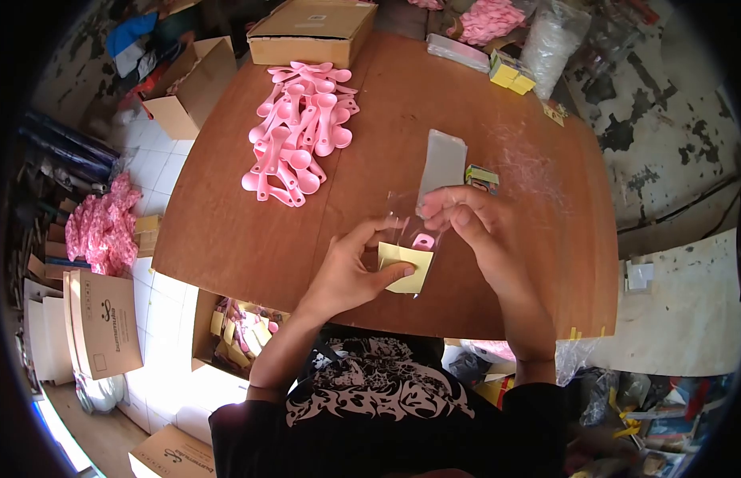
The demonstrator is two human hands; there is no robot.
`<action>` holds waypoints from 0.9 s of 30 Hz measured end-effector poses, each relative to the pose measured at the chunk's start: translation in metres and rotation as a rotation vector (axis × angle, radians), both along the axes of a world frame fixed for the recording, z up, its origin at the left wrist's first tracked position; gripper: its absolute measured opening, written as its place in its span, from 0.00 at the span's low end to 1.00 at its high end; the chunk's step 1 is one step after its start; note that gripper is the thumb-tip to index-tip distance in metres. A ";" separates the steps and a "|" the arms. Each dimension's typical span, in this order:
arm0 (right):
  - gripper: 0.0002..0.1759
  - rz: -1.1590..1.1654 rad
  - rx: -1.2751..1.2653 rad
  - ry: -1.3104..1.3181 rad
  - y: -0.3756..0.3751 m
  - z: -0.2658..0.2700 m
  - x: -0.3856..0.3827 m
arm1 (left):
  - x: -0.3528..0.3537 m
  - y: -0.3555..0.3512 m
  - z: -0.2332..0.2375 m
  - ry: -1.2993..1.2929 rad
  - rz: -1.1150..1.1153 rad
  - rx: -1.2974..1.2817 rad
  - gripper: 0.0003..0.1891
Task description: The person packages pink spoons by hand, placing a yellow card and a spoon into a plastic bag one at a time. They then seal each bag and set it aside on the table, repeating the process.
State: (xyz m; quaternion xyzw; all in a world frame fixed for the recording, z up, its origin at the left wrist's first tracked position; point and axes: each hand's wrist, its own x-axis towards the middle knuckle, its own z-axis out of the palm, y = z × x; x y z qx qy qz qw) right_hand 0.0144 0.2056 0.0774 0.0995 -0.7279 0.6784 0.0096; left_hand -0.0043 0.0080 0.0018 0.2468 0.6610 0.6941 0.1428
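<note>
My left hand (pixel 353 267) grips a clear plastic bag (pixel 402 209), its thumb pressed on a yellow card (pixel 416 259) at the lower end. A pink spoon's handle end (pixel 423 240), with a hole in it, shows just above the card; the rest of that spoon is hidden. At the bag's upper right edge, the curled fingers of my right hand (pixel 470 219) close on the thin film. Beyond the right fingers lies a stack of clear bags (pixel 444 163), with a small green and yellow box (pixel 483 177) beside it. A pile of pink spoons (pixel 303 131) spreads across the table's left half.
The brown table (pixel 219 231) has a cardboard box (pixel 311 36) at its back edge. Clear strips (pixel 530 163) litter its right side. Yellow cards (pixel 511 73) and a large plastic bag (pixel 554 40) stand back right. An open carton (pixel 207 327) with packed pieces sits low left.
</note>
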 end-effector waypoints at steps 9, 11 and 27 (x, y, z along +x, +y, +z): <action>0.12 -0.012 -0.007 -0.176 0.008 -0.072 0.004 | 0.001 0.000 -0.032 -0.102 0.070 0.122 0.23; 0.12 -0.017 0.011 -0.213 0.008 -0.075 0.005 | -0.005 -0.006 -0.044 -0.157 0.085 0.150 0.19; 0.08 0.009 0.020 -0.038 0.008 -0.105 -0.001 | -0.012 -0.016 -0.050 -0.070 0.237 0.036 0.07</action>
